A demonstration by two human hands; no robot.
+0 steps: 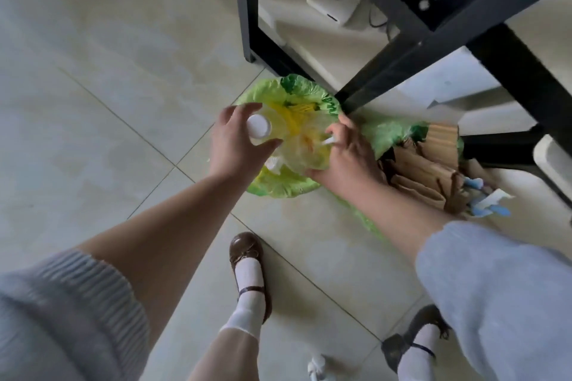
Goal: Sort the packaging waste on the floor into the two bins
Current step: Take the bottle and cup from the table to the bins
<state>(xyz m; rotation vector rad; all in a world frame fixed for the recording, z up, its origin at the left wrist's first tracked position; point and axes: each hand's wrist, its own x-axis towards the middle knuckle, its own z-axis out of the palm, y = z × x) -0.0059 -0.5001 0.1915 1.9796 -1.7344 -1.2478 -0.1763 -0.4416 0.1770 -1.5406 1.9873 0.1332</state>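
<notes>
**Holding plastic waste over the left bin**

Holding both hands above the bin, I stand on the tiled floor [102, 96]. My left hand [235, 141] grips a clear plastic bottle [272, 130] by its neck, with thumb and fingers curled around it just under the white cap [258, 126]. My right hand [346, 151] grips a crumpled clear plastic bag [306, 145], and a small white piece sticks out between its fingers. The bottle and the bag touch each other, and both are directly over the left bin [278, 187], which has a green liner and yellow things inside.

At about three o'clock from this bin, just beside it, is the right bin [390, 133], also with a green liner. It holds brown cardboard [424, 170], and some blue and white scraps [489, 198] are at its lower edge.

At twelve to two o'clock, a black table frame [402, 65] stands above both bins. At six o'clock I see my brown shoes [247, 254] with white socks, and a small white piece [318, 365] lies on the floor between my feet; it is too blurred to say what it is.
</notes>
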